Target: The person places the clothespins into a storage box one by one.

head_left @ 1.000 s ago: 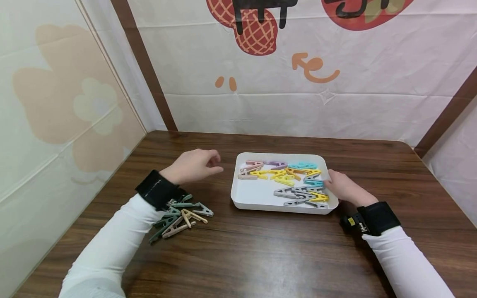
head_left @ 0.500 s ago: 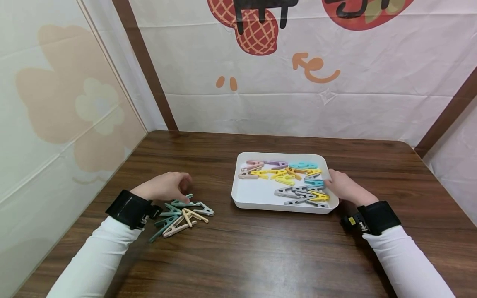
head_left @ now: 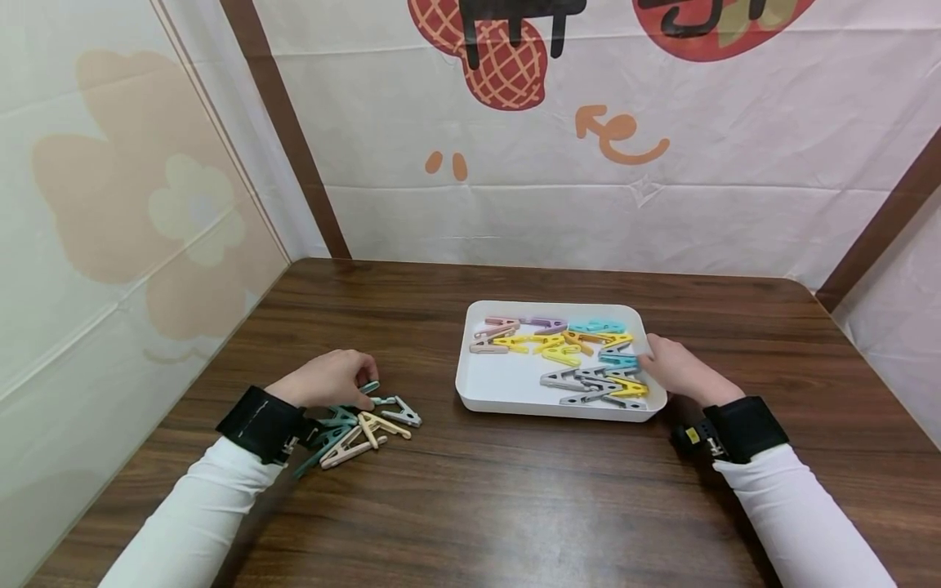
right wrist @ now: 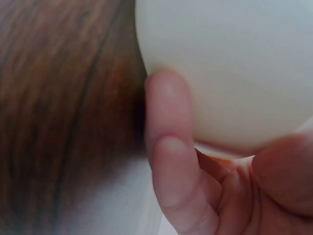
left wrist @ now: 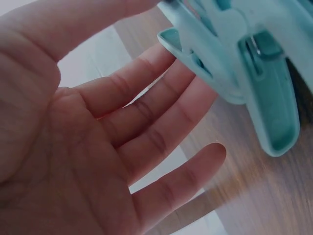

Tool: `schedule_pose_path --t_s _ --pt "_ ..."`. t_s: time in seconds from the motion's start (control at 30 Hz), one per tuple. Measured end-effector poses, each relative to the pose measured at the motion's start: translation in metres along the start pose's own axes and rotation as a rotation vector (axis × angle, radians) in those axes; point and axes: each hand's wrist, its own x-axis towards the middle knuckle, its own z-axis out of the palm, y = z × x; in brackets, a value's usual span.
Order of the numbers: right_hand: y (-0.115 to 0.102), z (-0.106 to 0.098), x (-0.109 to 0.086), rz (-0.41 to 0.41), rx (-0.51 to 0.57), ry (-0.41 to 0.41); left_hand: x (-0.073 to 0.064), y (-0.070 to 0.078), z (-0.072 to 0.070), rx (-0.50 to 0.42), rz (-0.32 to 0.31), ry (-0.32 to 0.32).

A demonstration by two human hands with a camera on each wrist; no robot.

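Note:
At the table's left, my left hand (head_left: pixel 327 378) reaches down over a small pile of clothespins. Its thumb and fingers pinch a teal-green clothespin (left wrist: pixel 205 63), whose tip pokes out beyond the fingers in the head view. Another green clothespin (left wrist: pixel 274 112) lies close against it. Beige clothespins (head_left: pixel 382 426) and a pale grey-green one (head_left: pixel 403 411) make up the front and right of the pile; my hand hides its back. My right hand (head_left: pixel 678 369) grips the right edge of a white tray (head_left: pixel 507 388), thumb at the rim and fingers along the outer wall.
Inside the tray, pink clothespins (head_left: pixel 501 330), a purple one (head_left: pixel 547 325), yellow ones (head_left: pixel 547 343), blue ones (head_left: pixel 597 326) and grey ones (head_left: pixel 588 385) lie in colour groups. Brown wooden tabletop (head_left: pixel 485 498) extends between pile and front edge. A printed white curtain (head_left: pixel 515 212) stands behind.
My left hand has moved from beside the tray back leftward and down to the pile, and its fingers have closed on a green clothespin. The right hand stays at the tray.

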Motion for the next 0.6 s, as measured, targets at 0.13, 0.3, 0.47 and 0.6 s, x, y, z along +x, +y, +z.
schedule_pose_path --t_s 0.13,0.3,0.47,0.6 --pt "0.000 0.000 0.000 0.004 0.005 0.000 0.001 -0.001 -0.001 0.001 0.007 -0.002" --pt "0.000 -0.001 0.000 -0.006 -0.015 0.001 0.002 -0.002 -0.006 0.010 0.018 0.002" --pt "-0.001 -0.001 0.000 -0.024 -0.029 0.007 0.008 0.002 -0.016 0.027 0.034 0.063" --pt "-0.001 -0.001 0.000 -0.019 -0.029 0.010 0.018 0.015 -0.025 0.030 0.056 0.097"
